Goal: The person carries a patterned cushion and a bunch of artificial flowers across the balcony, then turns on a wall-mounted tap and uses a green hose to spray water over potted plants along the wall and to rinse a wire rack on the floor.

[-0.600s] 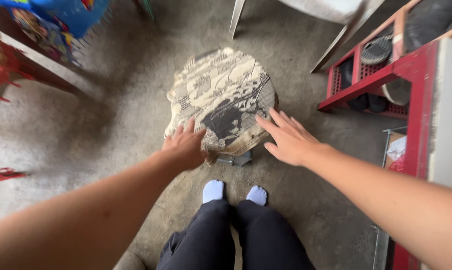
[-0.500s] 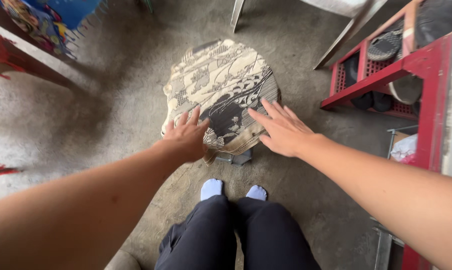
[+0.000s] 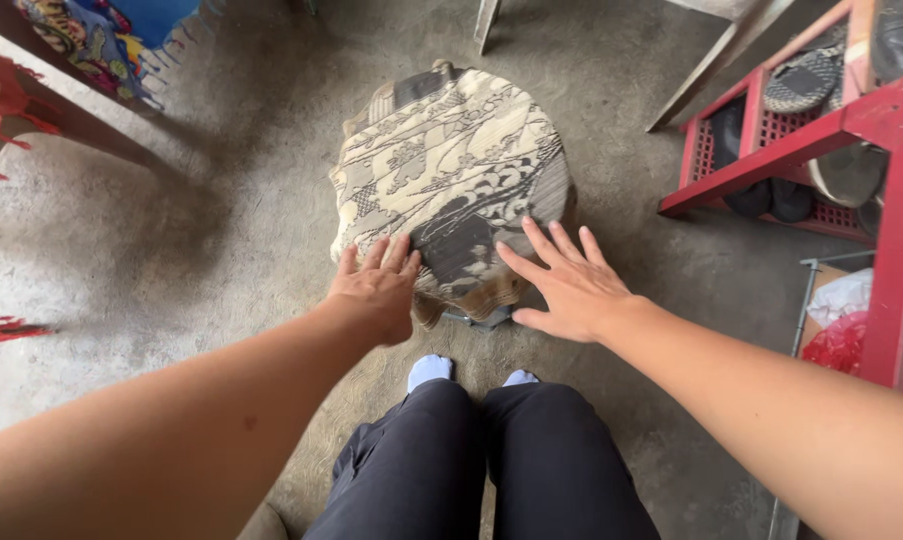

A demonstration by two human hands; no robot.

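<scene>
A low round stool (image 3: 452,175) covered with a cream and grey patterned cloth stands on the concrete floor in front of me. My left hand (image 3: 377,290) rests with spread fingers at the cloth's near left edge. My right hand (image 3: 567,285) is flat and spread at the near right edge, fingertips touching the cloth. Neither hand grips anything. My legs in dark trousers and light blue socks (image 3: 432,370) are just below the stool.
A red shelf rack (image 3: 772,160) holding sandals stands at the right, with a wire bin (image 3: 837,310) of bags beside it. Grey furniture legs (image 3: 707,70) slant at the top. A table edge with colourful cloth (image 3: 102,40) is at the upper left.
Both hands have slid slightly back toward me along the cloth's near edge, and the right hand's fingers have spread wider. The view has shifted a little.
</scene>
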